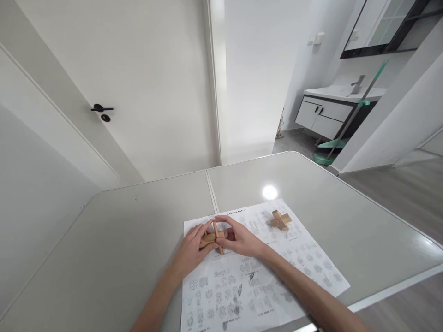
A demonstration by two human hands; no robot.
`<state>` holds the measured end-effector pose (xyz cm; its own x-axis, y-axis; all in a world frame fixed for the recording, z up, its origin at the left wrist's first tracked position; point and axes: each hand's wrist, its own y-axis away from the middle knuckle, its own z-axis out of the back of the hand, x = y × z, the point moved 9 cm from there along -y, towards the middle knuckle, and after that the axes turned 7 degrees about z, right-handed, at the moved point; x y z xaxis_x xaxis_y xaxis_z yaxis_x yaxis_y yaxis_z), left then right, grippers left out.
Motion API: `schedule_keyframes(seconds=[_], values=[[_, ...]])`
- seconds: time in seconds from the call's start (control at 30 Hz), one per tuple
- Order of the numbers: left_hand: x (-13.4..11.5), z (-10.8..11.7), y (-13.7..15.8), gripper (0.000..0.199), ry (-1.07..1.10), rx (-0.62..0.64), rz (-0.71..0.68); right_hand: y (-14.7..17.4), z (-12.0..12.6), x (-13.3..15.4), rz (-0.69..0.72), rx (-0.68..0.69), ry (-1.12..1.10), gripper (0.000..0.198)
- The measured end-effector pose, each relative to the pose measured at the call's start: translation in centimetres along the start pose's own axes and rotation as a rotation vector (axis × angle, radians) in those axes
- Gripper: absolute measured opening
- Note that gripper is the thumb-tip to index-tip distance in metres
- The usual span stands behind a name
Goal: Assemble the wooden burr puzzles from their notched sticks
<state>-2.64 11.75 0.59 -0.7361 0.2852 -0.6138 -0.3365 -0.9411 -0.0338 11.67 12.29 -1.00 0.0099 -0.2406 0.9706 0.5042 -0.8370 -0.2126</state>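
Note:
Just above the printed sheet (pixel 249 295), both hands meet around a small wooden puzzle (pixel 209 239) with a thin stick standing across it. My left hand (pixel 194 246) grips the rounded wooden part from the left, thumb below and fingers above. From the right, my right hand (pixel 238 236) pinches the puzzle near the stick, its index finger arched over the top. The fingers partly cover how the pieces fit together. A second wooden puzzle, an assembled cross-shaped burr (pixel 280 220), rests on the sheet's upper right, apart from both hands.
The sheet, covered in small assembly diagrams, lies on a grey folding table (pixel 104 258) with a seam (pixel 212 191) down its middle. Beyond the far edge stands a door with a black handle (pixel 102 108). A sink cabinet (pixel 325 113) and green broom (pixel 323 159) are farther right.

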Motion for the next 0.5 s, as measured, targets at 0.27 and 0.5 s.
schedule_keyframes(seconds=[0.27, 0.5], values=[[0.1, 0.2, 0.0, 0.044, 0.049, -0.021, -0.002, 0.3, -0.4, 1.0, -0.014, 0.088, -0.01, 0.081], [0.0, 0.7, -0.1, 0.032, 0.081, -0.072, -0.012, 0.4, -0.5, 1.4, 0.039, 0.062, 0.07, 0.108]])
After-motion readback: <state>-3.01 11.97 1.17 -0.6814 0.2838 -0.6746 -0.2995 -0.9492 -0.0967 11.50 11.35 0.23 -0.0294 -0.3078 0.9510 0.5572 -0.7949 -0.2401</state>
